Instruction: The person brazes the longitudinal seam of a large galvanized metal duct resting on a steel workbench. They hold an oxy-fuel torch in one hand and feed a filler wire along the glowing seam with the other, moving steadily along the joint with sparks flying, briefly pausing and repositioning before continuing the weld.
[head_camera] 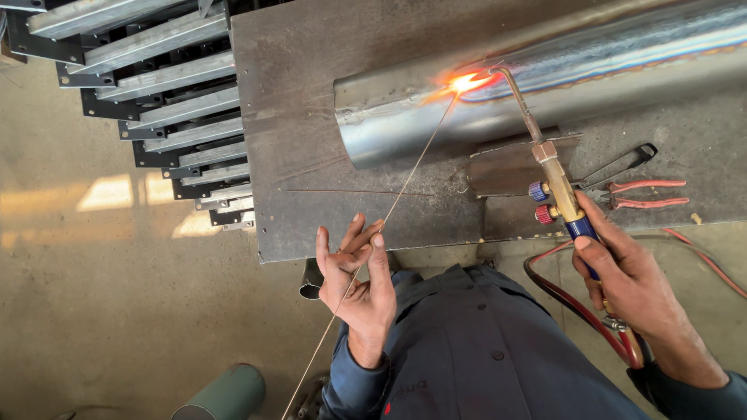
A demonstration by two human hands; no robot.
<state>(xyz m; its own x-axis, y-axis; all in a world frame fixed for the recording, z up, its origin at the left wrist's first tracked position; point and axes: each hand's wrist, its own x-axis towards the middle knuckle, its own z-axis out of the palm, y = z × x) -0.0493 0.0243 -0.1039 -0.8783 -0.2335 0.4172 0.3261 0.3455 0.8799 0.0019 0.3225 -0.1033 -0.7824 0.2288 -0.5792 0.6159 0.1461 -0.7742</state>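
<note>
My left hand (358, 280) pinches a long thin filler rod (405, 183) between thumb and fingers; the rod runs up to a glowing orange spot (464, 81) on a rolled metal tube (545, 85). My right hand (630, 280) grips the blue handle of a brass gas torch (556, 187), whose bent tip reaches the same glowing spot on the tube's seam. The tube lies on a steel work plate (311, 93). Red hoses (576, 303) trail from the torch past my right wrist.
Red-handled pliers (638, 194) lie on the plate right of the torch. A small metal block (506, 167) sits against the tube. Stacked metal angle bars (171, 93) fill the left. A green cylinder (226, 397) stands on the concrete floor.
</note>
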